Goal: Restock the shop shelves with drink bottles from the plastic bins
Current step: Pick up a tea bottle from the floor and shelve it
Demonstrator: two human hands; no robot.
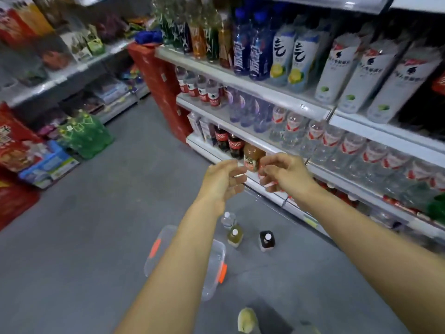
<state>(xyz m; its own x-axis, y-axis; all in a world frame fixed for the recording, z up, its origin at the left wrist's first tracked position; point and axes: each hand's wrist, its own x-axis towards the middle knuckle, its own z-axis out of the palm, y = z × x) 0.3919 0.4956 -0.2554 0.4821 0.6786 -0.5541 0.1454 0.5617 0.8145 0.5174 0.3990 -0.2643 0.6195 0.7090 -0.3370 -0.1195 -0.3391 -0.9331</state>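
While both arms reach toward the lower shelf (207, 148), the left hand (222, 180) hangs with fingers loosely curled and nothing in it. The right hand (287, 174) has its fingers bent inward close to an amber bottle (250, 156) on that shelf; whether it pinches anything cannot be told. Three bottles stand on the floor just beside the clear plastic bin (215, 256): a clear bottle (228, 220), a yellow bottle (234, 237) and a dark bottle (266, 241).
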